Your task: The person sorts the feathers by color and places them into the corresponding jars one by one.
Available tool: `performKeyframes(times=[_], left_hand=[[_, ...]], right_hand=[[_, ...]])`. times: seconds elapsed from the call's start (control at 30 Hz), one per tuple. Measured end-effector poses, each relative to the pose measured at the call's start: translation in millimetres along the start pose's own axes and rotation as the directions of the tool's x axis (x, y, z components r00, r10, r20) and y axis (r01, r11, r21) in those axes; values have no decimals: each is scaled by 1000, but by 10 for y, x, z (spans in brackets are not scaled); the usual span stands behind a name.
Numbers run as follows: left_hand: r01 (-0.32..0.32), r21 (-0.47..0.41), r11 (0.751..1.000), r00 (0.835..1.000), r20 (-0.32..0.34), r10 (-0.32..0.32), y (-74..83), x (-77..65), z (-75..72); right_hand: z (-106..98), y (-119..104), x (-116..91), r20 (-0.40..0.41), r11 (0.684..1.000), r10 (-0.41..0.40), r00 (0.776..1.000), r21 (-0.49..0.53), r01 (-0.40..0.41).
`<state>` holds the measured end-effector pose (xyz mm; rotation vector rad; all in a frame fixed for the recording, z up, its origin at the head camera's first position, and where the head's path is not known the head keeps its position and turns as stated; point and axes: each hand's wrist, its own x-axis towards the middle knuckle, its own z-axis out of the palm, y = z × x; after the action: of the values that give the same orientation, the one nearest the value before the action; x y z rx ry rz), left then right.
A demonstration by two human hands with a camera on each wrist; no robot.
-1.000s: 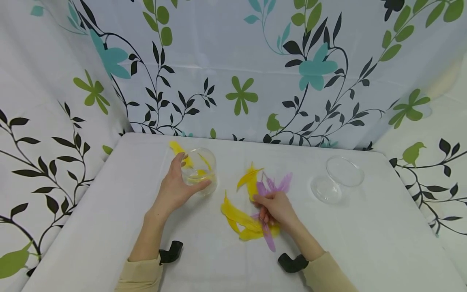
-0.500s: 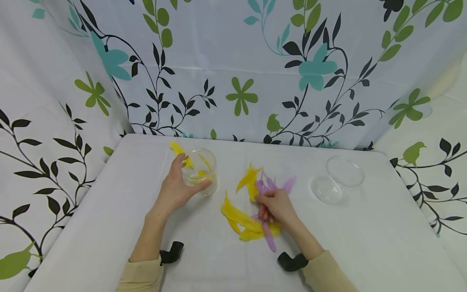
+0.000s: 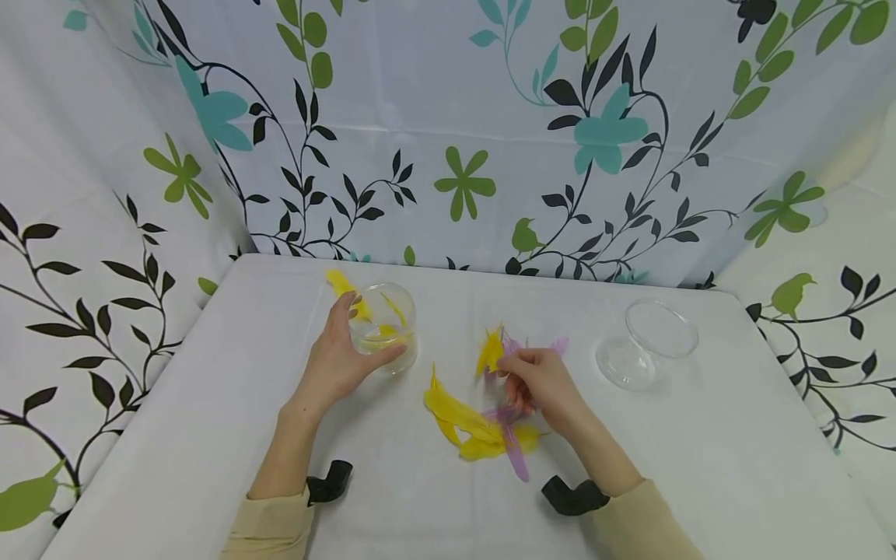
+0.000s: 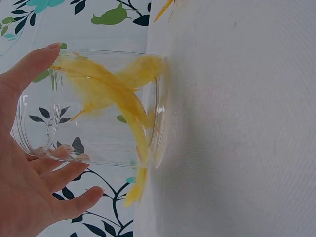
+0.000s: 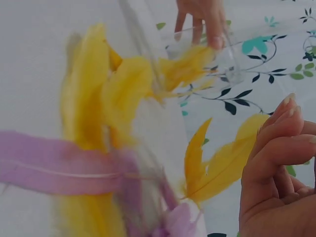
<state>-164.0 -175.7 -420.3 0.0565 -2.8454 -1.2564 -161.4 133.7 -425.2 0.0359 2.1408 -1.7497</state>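
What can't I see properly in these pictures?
Head view: part of the purple feathers, hidden by the right hand.
Right wrist view: part of the yellow feather it holds, behind the fingers.
Left wrist view: part of the left hand, cut off by the left edge.

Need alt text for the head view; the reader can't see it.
The right hand pinches a yellow feather; the left hand grips a clear jar. More yellow feathers and purple feathers lie nearby, with a clear cup farther right.
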Motion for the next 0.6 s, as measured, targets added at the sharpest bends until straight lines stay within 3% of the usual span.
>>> performKeyframes(times=[0.2, 0.4, 0.6], left_hand=[[1, -8, 1000, 1000, 2, -1, -4, 6, -6], [4, -16, 1000, 1000, 6, -3, -11, 10, -17], [9, -20, 1000, 1000, 8, -9, -13, 12, -9]], right_hand=[[-15, -175, -85, 23, 993, -78, 997, 88, 76], [-19, -365, -137, 46, 961, -203, 978, 201, 190], [12, -574, -128, 68, 938, -268, 961, 245, 244]])
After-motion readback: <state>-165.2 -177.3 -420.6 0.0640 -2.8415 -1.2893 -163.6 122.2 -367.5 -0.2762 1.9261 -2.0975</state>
